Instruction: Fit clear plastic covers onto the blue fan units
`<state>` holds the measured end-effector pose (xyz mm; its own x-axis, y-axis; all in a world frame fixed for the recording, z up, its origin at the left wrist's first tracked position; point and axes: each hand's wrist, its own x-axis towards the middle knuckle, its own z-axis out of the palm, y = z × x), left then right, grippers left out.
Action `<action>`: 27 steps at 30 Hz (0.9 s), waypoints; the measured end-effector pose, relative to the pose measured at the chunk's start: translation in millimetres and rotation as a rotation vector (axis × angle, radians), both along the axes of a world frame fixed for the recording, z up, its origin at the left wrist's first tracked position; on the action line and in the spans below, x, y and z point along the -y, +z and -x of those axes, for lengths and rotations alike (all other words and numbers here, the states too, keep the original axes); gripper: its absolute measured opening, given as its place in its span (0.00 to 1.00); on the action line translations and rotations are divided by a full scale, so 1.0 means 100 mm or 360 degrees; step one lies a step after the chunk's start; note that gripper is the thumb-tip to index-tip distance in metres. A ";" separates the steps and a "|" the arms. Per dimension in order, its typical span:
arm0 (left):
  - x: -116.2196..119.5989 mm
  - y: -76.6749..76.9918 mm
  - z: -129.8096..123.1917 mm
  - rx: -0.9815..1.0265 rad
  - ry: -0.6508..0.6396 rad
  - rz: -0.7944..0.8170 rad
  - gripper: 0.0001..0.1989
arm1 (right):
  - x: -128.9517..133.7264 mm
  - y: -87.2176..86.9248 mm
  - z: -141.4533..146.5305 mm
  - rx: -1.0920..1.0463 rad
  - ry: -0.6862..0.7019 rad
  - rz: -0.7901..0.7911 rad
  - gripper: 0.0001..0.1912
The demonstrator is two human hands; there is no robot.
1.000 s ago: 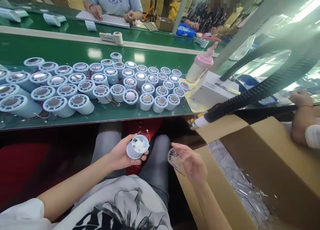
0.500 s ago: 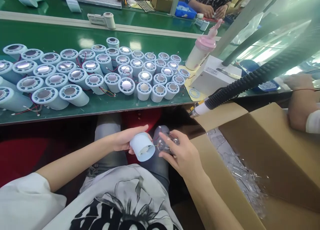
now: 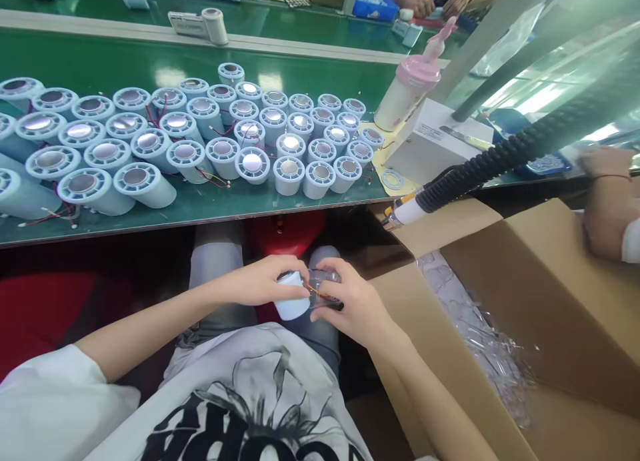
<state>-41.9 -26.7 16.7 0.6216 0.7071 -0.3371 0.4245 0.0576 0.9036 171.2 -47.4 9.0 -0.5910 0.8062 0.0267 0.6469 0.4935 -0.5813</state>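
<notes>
Our left hand closes its fingers around one pale blue fan housing, held over our lap below the table edge. Our right hand grips one clear plastic cover, pressed against the housing's end. The housing is a short cylinder with thin red and yellow wires beside it. On the green table stand about forty more housings; one cardboard box sits at our right.

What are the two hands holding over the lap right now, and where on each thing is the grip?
The left hand grips the pale blue fan housing around its side wall. The right hand holds the clear plastic cover by its outer end, against the housing.
</notes>
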 end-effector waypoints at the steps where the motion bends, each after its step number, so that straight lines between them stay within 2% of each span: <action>1: 0.02 0.03 0.00 -0.0058 0.0077 -0.0213 0.13 | 0.00 0.02 -0.01 -0.0100 -0.0017 0.0106 0.08; 3: 0.06 0.05 0.00 -0.0098 0.0243 -0.0466 0.18 | 0.01 0.06 -0.01 -0.0311 -0.0078 0.0253 0.09; 6: 0.09 -0.05 0.00 -0.0028 0.0342 -0.0607 0.33 | 0.03 0.09 0.00 -0.0566 -0.0248 0.0333 0.14; 10: 0.09 -0.24 0.05 0.0082 0.0261 -0.0747 0.32 | 0.01 0.07 0.00 -0.0809 -0.0433 0.0463 0.17; 12: 0.08 -0.29 0.07 0.0178 0.0174 -0.0723 0.32 | -0.01 0.03 -0.02 -0.0971 -0.0499 0.0601 0.17; 15: 0.09 -0.28 0.09 0.0344 0.0128 -0.0462 0.34 | -0.04 -0.02 -0.05 -0.1171 -0.0500 0.0744 0.16; 17: 0.11 -0.25 0.09 0.0420 0.0221 -0.0203 0.33 | -0.04 -0.04 -0.09 -0.1099 -0.0317 0.0668 0.08; 18: 0.12 -0.23 0.09 0.0455 0.0282 -0.0076 0.32 | -0.03 -0.05 -0.10 -0.0995 -0.0198 0.0568 0.07; 21: 0.16 -0.18 0.08 0.0559 0.0380 0.0171 0.30 | 0.01 -0.07 -0.13 -0.0720 0.0049 0.0214 0.20; 23: 0.19 -0.16 0.07 0.0578 0.0374 0.0209 0.30 | 0.04 -0.08 -0.13 -0.0717 0.0106 0.0088 0.23; 25: 0.20 -0.14 0.05 0.0524 0.0371 0.0141 0.33 | 0.07 -0.07 -0.11 -0.0747 0.0103 0.0038 0.28; 27: 0.21 -0.14 0.04 0.0448 0.0388 0.0022 0.35 | 0.10 -0.06 -0.08 -0.0751 0.0019 -0.0029 0.26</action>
<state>-45.6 -47.4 2.7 0.5051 0.8425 -0.1874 0.1317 0.1393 0.9815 179.1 -57.7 3.0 -0.5203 0.7962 0.3089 0.3079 0.5123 -0.8017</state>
